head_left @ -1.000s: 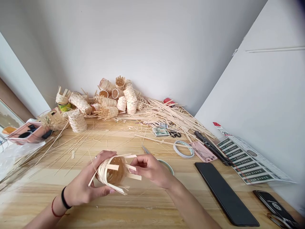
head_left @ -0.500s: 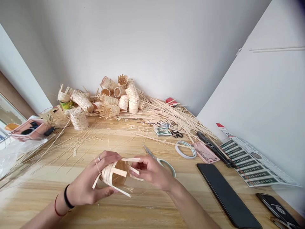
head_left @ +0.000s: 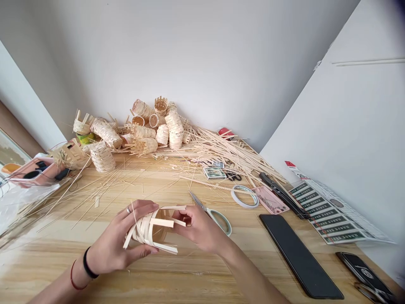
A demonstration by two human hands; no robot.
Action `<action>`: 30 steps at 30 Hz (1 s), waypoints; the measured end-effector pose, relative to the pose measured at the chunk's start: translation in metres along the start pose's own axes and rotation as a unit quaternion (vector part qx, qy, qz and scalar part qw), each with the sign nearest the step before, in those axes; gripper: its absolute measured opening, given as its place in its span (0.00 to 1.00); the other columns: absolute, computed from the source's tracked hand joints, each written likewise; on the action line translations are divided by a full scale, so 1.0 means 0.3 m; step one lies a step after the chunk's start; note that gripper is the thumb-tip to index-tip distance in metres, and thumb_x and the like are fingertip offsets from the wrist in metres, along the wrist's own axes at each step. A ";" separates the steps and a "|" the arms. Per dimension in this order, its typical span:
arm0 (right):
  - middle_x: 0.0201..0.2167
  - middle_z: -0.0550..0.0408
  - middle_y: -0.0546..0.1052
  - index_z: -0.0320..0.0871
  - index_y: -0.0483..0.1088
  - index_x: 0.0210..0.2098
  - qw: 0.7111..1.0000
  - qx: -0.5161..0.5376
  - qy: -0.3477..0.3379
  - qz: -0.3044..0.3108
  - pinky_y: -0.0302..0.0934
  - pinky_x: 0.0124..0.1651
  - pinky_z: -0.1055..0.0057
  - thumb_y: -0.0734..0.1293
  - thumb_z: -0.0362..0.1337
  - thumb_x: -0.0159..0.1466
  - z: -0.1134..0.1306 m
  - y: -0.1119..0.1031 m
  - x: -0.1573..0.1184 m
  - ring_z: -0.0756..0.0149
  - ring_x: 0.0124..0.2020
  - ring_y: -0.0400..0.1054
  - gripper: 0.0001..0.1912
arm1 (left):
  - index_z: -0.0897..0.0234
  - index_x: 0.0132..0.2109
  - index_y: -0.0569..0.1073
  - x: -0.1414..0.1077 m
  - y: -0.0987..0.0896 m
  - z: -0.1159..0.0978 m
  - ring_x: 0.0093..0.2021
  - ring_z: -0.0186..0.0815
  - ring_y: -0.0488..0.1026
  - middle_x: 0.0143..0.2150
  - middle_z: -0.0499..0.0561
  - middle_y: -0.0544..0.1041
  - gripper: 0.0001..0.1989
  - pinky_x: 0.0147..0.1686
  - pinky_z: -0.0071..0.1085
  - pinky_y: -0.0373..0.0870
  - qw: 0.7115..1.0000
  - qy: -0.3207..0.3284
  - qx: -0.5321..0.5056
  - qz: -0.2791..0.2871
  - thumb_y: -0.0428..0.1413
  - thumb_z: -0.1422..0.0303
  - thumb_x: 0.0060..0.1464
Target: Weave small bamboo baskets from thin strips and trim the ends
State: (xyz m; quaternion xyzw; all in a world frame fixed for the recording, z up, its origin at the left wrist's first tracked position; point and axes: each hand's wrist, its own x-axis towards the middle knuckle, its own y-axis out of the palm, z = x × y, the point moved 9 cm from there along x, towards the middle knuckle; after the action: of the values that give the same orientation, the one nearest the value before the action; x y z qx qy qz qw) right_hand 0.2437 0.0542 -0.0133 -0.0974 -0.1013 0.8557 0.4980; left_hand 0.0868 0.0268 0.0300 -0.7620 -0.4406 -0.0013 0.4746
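Observation:
A small unfinished woven bamboo basket (head_left: 146,230) lies on its side between my hands, with loose strip ends sticking out past its rim. My left hand (head_left: 118,238) wraps around its woven body from the left. My right hand (head_left: 198,228) pinches the strips at the basket's right side. Just beyond my right hand, a pair of scissors with pale green handles (head_left: 211,216) lies on the wooden table (head_left: 196,274). The basket's underside is partly hidden by my left fingers.
Several finished and partly woven baskets (head_left: 155,131) are heaped at the back against the wall, beside a spread of loose bamboo strips (head_left: 221,154). A tape roll (head_left: 244,197), a black phone (head_left: 300,255), a pink card (head_left: 270,199) and a printed sheet (head_left: 329,211) lie to the right.
The basket has turned slightly in my hands and now sits a little lower. My right hand has shifted its grip, and the scissors show more fully beside it.

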 end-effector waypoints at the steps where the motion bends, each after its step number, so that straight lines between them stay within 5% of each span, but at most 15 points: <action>1: 0.25 0.63 0.64 0.43 0.66 0.27 1.000 0.004 0.001 -0.004 0.51 0.32 0.71 0.73 0.54 0.65 0.003 -0.002 -0.001 0.71 0.27 0.55 0.23 | 0.53 0.69 0.60 -0.001 -0.001 -0.001 0.60 0.49 0.73 0.62 0.59 0.73 0.36 0.58 0.42 0.73 1.000 -0.001 0.000 -0.003 0.67 0.63 0.59; 11: 0.19 0.61 0.72 0.42 0.70 0.32 0.993 0.116 0.030 0.017 0.61 0.27 0.72 0.73 0.57 0.64 -0.037 0.027 0.003 0.69 0.20 0.67 0.24 | 0.53 0.70 0.60 -0.003 -0.015 -0.009 0.60 0.49 0.72 0.61 0.59 0.72 0.35 0.59 0.44 0.73 1.000 0.005 -0.005 -0.029 0.64 0.67 0.59; 17: 0.31 0.57 0.77 0.42 0.72 0.37 0.988 0.150 0.018 -0.012 0.60 0.26 0.73 0.76 0.53 0.63 -0.030 0.032 0.006 0.71 0.22 0.69 0.20 | 0.52 0.71 0.59 -0.001 -0.009 -0.012 0.60 0.50 0.72 0.61 0.59 0.72 0.36 0.57 0.45 0.74 1.000 0.008 -0.005 -0.020 0.64 0.67 0.60; 24: 0.29 0.60 0.76 0.43 0.69 0.35 0.989 0.148 0.014 -0.015 0.60 0.28 0.73 0.75 0.51 0.64 -0.010 0.035 -0.002 0.72 0.22 0.68 0.19 | 0.54 0.70 0.60 -0.001 -0.003 -0.017 0.59 0.52 0.72 0.62 0.62 0.72 0.36 0.57 0.48 0.74 1.000 0.012 -0.013 -0.013 0.64 0.67 0.60; 30: 0.35 0.54 0.78 0.38 0.76 0.38 0.979 0.201 0.026 0.008 0.68 0.30 0.72 0.78 0.55 0.58 -0.030 0.040 0.012 0.69 0.26 0.72 0.25 | 0.55 0.69 0.60 -0.009 -0.008 -0.016 0.61 0.51 0.71 0.61 0.61 0.71 0.35 0.59 0.46 0.72 1.000 0.013 -0.017 -0.015 0.64 0.67 0.59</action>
State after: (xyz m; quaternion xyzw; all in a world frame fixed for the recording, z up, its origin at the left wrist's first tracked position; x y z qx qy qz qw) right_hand 0.2343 0.0522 -0.0255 -0.0180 0.0864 0.8599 0.5028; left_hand 0.0856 0.0219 0.0333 -0.7632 -0.4455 -0.0262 0.4673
